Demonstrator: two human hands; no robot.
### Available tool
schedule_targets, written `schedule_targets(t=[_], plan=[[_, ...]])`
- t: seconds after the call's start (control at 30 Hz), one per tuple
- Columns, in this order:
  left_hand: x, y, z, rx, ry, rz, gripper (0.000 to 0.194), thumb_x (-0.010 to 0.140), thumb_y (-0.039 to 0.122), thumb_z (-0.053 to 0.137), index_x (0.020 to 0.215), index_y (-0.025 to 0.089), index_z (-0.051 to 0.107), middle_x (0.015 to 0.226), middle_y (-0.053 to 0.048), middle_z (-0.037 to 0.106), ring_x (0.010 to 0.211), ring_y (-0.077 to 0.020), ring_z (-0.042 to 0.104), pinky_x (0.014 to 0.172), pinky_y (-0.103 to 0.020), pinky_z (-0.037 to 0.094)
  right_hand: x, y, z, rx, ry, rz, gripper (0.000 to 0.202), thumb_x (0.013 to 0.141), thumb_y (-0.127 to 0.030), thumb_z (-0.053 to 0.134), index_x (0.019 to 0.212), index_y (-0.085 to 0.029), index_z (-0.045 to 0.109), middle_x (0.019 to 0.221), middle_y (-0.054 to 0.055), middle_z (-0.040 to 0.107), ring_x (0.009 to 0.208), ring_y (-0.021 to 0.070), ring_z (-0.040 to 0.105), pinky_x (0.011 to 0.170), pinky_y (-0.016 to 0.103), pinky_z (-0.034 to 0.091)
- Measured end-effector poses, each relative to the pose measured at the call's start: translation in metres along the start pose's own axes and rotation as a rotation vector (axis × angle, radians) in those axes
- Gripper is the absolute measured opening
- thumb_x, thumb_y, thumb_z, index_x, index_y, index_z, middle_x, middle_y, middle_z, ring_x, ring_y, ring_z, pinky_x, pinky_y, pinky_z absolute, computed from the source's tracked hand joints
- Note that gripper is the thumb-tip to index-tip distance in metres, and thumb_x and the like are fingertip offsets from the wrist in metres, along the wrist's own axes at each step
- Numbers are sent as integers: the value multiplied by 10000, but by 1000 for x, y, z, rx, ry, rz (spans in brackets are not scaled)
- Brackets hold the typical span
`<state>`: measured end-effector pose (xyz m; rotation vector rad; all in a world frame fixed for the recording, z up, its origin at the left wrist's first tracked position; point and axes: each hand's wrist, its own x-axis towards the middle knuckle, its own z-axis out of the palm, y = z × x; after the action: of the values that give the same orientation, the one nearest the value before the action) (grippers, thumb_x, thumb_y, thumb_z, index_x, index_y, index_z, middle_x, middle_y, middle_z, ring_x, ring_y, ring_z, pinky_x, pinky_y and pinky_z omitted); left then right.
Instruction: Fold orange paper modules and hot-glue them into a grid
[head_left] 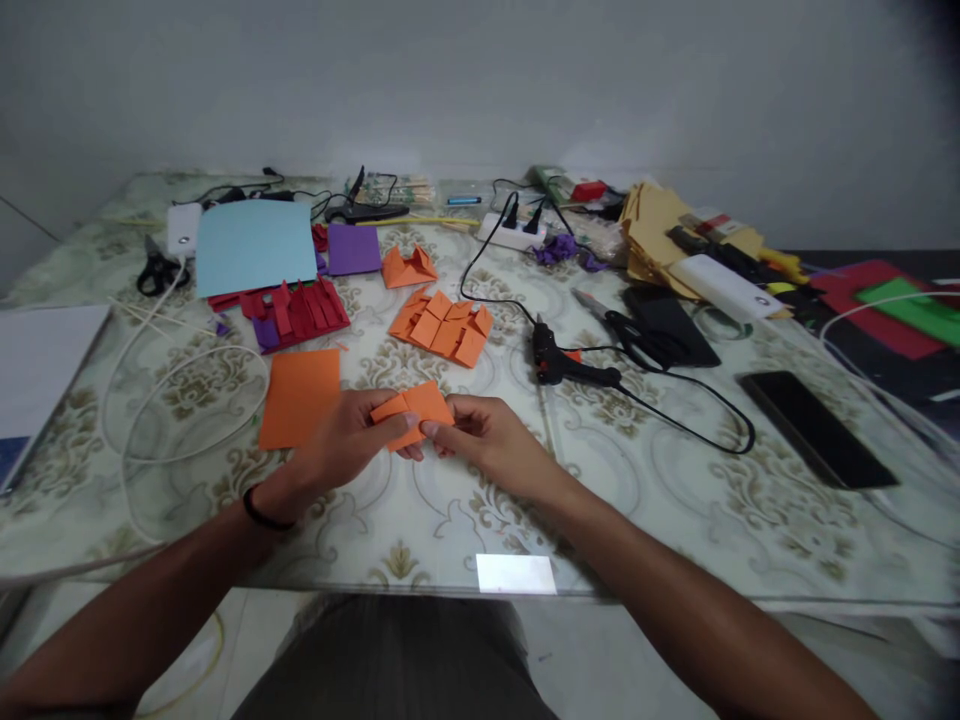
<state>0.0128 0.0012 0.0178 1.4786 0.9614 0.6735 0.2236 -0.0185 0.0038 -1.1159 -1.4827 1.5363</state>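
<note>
A small piece of folded orange paper (427, 400) is held above the table between my two hands. My left hand (356, 440) pinches its left side, thumb on top. On its right edge my right hand (484, 435) has thumb and fingers closed, the fingertips partly hidden behind the paper. A flat orange sheet (300, 395) lies just left of my left hand. Beyond my hands sit several folded orange pieces (442, 325) grouped together, with one more folded orange piece (409, 266) behind them.
Red folded strips (307, 312), a light blue sheet (255, 248) and a purple square (355, 249) lie at the back left. To the right are a black glue gun (574, 368) with its cord, black-handled scissors (645, 340) and a phone (817, 428). A white cable (199, 355) loops at left.
</note>
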Motion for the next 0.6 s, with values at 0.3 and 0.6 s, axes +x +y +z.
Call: schedule_targets(t=[0.3,0.6], plan=[[0,3,0,45,60,35,256,938,356,661,802,153,739,737,-50,802,686,-187,763,663,-278,581,0,-3,0,-36,29,-23,458,884,-625,736,790,-182,667,755,7,654,684,151,586,660,290,485],[2,6,5,-25,131,35,234,879,317,680,699,172,723,688,-23,768,668,-173,712,668,-281,556,1,1,-2,-109,99,21,453,890,-607,744,798,-166,793,671,27,706,604,142,562,593,279,401]])
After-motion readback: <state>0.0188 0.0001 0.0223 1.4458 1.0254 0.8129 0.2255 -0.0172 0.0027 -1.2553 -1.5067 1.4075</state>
